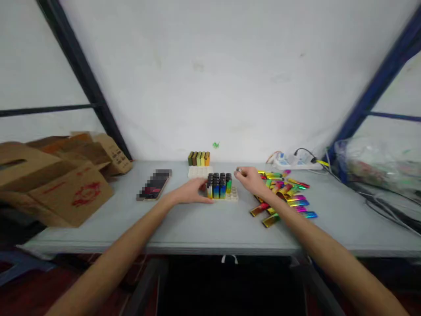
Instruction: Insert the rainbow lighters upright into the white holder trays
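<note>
A pale tray with round holes [234,194] lies on the table, with several black-topped lighters [216,188] upright in its left and middle part. My left hand [192,191] grips the tray's left end, thumb along the front and fingers behind, close against the lighters. Just right of the tray and above it, my right hand [250,179] is closed in a pinch on a small lighter [238,170]; only its greyish end shows, the rest is hidden by the fingers. Under and beside my right forearm lies a loose pile of shiny, metallic-coloured lighter casings [286,193].
Behind the tray are another white holed tray [199,171] and a block of yellow, green and brown lighters [199,158]. A phone [154,186] lies to the left, near cardboard boxes [72,184]. A power strip [296,163] with cables sits at the back right of the table [204,228].
</note>
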`<action>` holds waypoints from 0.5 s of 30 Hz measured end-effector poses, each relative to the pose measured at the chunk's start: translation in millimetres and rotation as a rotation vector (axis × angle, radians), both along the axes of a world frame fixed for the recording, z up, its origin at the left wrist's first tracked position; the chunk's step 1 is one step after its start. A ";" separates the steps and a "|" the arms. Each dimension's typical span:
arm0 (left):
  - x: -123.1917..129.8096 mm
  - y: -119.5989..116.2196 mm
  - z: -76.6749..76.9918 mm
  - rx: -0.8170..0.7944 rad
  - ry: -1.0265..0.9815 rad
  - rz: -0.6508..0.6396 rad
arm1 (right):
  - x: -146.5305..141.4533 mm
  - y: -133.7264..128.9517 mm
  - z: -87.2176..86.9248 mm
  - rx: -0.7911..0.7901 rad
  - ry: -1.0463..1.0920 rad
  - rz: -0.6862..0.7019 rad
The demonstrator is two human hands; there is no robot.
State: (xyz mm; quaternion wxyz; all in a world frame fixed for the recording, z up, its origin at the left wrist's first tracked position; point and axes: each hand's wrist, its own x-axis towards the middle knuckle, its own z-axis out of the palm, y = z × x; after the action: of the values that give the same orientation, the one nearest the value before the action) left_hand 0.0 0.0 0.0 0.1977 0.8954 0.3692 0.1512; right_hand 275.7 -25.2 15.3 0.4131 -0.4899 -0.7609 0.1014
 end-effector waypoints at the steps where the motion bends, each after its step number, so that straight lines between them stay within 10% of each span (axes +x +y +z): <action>1: -0.1 -0.6 -0.1 0.003 -0.008 0.004 | -0.3 -1.5 1.0 -0.010 0.003 0.004; 15: -0.1 -2.0 0.9 0.011 0.012 0.014 | 14.8 -5.8 15.9 0.179 -0.253 0.199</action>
State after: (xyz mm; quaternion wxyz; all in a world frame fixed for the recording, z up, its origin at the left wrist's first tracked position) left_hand -0.1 -2.0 0.9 0.1893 0.8947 0.3759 0.1496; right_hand 290.5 -31.1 31.2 0.3442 -0.3823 -0.8575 0.0112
